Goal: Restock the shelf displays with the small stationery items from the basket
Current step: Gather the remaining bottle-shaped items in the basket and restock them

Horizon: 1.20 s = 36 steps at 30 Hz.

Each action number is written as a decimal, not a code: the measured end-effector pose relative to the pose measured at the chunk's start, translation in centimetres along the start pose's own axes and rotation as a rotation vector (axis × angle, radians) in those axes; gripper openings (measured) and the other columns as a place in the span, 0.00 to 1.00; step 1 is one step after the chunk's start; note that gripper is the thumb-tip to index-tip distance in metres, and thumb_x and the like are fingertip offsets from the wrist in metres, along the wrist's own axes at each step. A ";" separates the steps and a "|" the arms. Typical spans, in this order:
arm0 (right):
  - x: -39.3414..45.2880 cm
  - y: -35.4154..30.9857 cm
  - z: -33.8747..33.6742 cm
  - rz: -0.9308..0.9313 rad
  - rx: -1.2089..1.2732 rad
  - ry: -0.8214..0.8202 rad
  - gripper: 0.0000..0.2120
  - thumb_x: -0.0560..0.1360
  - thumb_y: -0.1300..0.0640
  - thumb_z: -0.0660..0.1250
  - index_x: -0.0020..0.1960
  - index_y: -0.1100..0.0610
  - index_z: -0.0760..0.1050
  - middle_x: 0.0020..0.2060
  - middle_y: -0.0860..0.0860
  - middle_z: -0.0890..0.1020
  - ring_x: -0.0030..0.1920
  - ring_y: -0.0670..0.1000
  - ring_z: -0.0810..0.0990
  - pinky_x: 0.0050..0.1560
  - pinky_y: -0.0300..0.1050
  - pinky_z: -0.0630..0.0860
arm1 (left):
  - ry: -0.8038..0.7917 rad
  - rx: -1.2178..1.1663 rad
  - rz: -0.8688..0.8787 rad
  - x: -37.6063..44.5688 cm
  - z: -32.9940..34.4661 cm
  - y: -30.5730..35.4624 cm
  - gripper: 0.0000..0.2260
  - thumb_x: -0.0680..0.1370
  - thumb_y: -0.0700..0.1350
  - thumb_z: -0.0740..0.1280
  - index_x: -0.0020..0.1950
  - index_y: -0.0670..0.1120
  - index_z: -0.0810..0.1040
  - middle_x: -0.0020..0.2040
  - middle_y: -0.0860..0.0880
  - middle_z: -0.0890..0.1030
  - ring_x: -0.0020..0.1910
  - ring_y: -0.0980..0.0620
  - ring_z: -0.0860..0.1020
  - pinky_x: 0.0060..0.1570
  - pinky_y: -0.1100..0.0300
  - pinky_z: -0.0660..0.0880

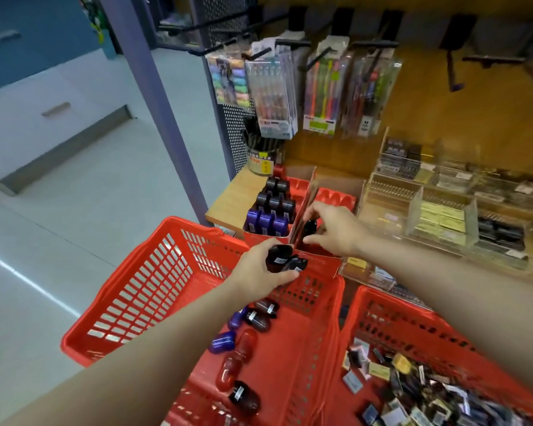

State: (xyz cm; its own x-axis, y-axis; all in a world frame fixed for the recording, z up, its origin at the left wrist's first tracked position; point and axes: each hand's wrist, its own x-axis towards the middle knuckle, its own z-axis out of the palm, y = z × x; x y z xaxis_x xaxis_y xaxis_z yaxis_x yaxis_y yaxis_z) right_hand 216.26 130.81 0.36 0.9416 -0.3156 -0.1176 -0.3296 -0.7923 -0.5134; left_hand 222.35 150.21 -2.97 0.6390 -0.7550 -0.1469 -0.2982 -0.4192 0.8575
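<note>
My right fingers (313,239) pinch a black sharpener (310,229) upright over the box (317,259); left hand (260,272), at seven o'clock, grips two more.

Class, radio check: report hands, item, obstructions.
Left hand grips dark items. Right hand pinches a black item into the red display box. Nothing blocking.

Two hands work between a red basket and red display boxes on a shelf.

The left hand (260,273) grips dark capsules (285,259) above the basket (154,272), where black, purple and red ones lie loose. The right hand (336,229) pinches a black capsule (310,227) inside the right box (323,259); the left box (259,236) holds rows of black and purple ones. A second basket (382,305) sits to the right, and pen packs (273,93) hang above.
</note>
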 end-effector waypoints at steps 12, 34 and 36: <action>-0.4 -0.2 1.5 0.015 0.081 0.202 0.15 0.74 0.51 0.73 0.59 0.53 0.82 0.55 0.50 0.83 0.53 0.48 0.80 0.55 0.38 0.72 | -0.018 -0.108 -0.071 0.0 0.4 -0.5 0.16 0.73 0.47 0.77 0.58 0.55 0.77 0.57 0.58 0.82 0.57 0.60 0.79 0.62 0.55 0.76; -4.2 -2.2 -2.6 0.270 0.646 0.112 0.12 0.66 0.49 0.80 0.43 0.55 0.83 0.38 0.53 0.86 0.41 0.53 0.86 0.50 0.55 0.83 | 0.199 -0.367 -0.013 0.9 2.0 5.2 0.15 0.74 0.42 0.75 0.58 0.46 0.75 0.52 0.47 0.82 0.54 0.48 0.81 0.56 0.50 0.79; -3.6 -1.6 -2.9 0.284 0.568 0.127 0.12 0.67 0.47 0.79 0.44 0.53 0.83 0.39 0.50 0.85 0.43 0.51 0.85 0.47 0.47 0.82 | 0.135 -0.438 -0.048 0.9 2.1 5.4 0.14 0.78 0.44 0.71 0.61 0.46 0.73 0.56 0.45 0.81 0.56 0.48 0.81 0.56 0.53 0.80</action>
State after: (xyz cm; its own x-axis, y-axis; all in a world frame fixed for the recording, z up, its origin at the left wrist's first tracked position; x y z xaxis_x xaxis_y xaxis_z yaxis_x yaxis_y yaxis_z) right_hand 213.19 131.69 4.01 0.7961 -0.5592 -0.2313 -0.4441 -0.2801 -0.8511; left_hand 219.86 146.20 0.51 0.7399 -0.6556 -0.1508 0.0430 -0.1776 0.9832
